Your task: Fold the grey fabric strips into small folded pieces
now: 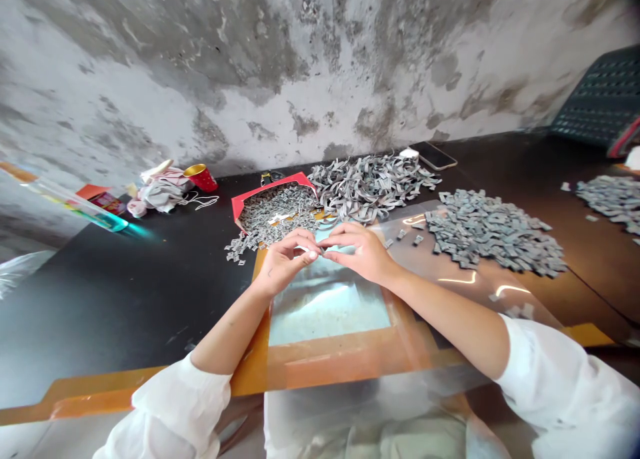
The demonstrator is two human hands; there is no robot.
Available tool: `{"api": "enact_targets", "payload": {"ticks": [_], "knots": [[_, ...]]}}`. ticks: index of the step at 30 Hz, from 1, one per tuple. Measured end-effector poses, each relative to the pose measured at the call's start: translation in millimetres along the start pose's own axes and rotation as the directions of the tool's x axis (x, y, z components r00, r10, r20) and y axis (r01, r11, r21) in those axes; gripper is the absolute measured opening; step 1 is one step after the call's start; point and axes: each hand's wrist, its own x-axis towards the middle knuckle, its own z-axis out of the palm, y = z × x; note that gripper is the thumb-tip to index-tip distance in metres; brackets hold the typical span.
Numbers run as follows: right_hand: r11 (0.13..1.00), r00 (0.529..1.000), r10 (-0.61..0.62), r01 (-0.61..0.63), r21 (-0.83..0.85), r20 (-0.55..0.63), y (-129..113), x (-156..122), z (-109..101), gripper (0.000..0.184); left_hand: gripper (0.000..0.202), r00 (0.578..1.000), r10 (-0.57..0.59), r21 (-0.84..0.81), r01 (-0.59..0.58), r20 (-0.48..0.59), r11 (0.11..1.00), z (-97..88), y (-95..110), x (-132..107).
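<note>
Pinching a small grey folded strip between our L hand and R hand, fingertips closed on it, centre frame, over a clear plastic sheet; loose grey strips beyond, folded pieces right; red cup upper left, print unreadable.
</note>
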Motion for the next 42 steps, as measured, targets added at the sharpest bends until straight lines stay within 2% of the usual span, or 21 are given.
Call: {"api": "enact_targets", "payload": {"ticks": [3, 6, 10, 14, 18, 21, 24, 30, 34, 38, 40, 42], "knots": [[0.993, 0.995, -0.095, 0.092, -0.079, -0.027, 3.8, 0.8, 0.6, 0.018, 0.014, 0.992, -0.120, 0.013, 0.120, -0.024, 0.993, 1.6, 1.1, -0.3], [0.989, 0.990, -0.133, 0.130, -0.068, -0.043, 6.1, 1.5, 1.7, 0.017, 0.019, 0.961, -0.274, -0.024, 0.273, -0.036, 0.962, 3.8, 1.1, -0.9], [0.992, 0.990, -0.124, 0.121, -0.038, -0.065, 5.2, 1.1, 3.2, 0.016, 0.022, 0.939, -0.344, -0.074, 0.341, -0.027, 0.937, 4.8, 1.6, -0.7], [0.995, 0.994, -0.100, 0.101, 0.010, -0.045, 5.2, 0.3, 3.6, 0.017, 0.022, 0.942, -0.335, -0.076, 0.335, 0.015, 0.939, 3.2, 1.5, -0.3], [0.993, 0.993, -0.111, 0.110, -0.039, -0.038, 7.5, 0.3, 2.1, 0.016, 0.022, 0.943, -0.333, -0.046, 0.333, 0.016, 0.942, 2.9, -0.1, -0.7], [0.991, 0.994, -0.111, 0.109, -0.077, -0.023, 7.9, 0.5, 1.2, 0.015, 0.029, 0.941, -0.338, -0.106, 0.336, 0.002, 0.936, 5.0, -1.5, 0.2], [0.995, 0.996, -0.088, 0.090, -0.047, 0.029, 6.7, 0.2, 2.2, 0.014, 0.041, 0.939, -0.344, -0.174, 0.336, -0.019, 0.926, 7.0, -2.5, 2.1], [0.990, 0.995, 0.092, -0.096, 0.103, 0.037, 1.9, -0.2, 5.0, 0.016, 0.040, 0.954, -0.294, -0.099, 0.288, -0.053, 0.953, 7.7, -3.8, 2.7], [0.934, 0.966, 0.228, -0.253, 0.253, 0.125, 2.4, -0.3, 3.5, 0.019, 0.037, 0.961, -0.269, -0.045, 0.267, -0.066, 0.963, 7.8, -5.0, 1.1], [0.871, 0.942, 0.285, -0.331, 0.362, 0.176, 6.7, -1.2, 4.1, 0.028, 0.032, 0.965, -0.254, -0.023, 0.254, -0.059, 0.967, 8.6, -7.6, 0.1], [0.840, 0.935, 0.303, -0.353, 0.412, 0.184, 8.6, -1.6, 6.1, 0.031, 0.030, 0.978, -0.204, 0.032, 0.206, -0.052, 0.978, 8.6, -7.7, -0.7], [0.818, 0.931, 0.314, -0.364, 0.446, 0.183, 9.4, -1.9, 9.0, 0.028, 0.028, 0.996, -0.081, 0.172, 0.085, -0.030, 0.981, 8.3, -5.6, -1.8]]}}
